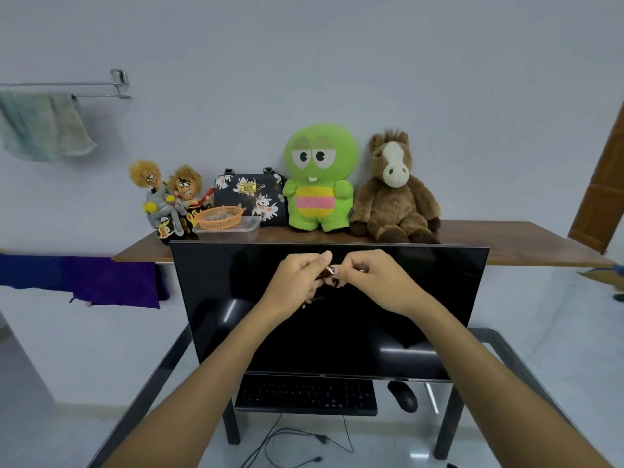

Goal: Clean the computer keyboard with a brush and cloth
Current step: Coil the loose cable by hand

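I hold both arms raised in front of the dark monitor (337, 315), my hands meeting near its top edge. My left hand (297, 282) is curled closed, thumb up, pinching one end of a small dark object with a white patch (329, 272); it is too small for me to say what it is. My right hand (374, 278) is closed on the other end, fingertips pressed together. A thin dark strand hangs below my left hand against the screen.

The black keyboard (305, 395) lies well below my hands, on the glass desk (526, 352) just under the monitor's bottom edge, untouched. A black mouse (403, 396) sits just to its right, apart from it. Cables (290, 440) trail on the floor beneath.

Behind the monitor's top edge runs a wooden shelf (506, 244) with a green plush toy (320, 177), a brown plush horse (393, 190), a floral bag (248, 194), two dolls (169, 197) and an orange basket (219, 217) resting on a clear plastic container (236, 231). The shelf's right part is bare. The desk surface either side of the monitor is free, bounded by its dark frame.
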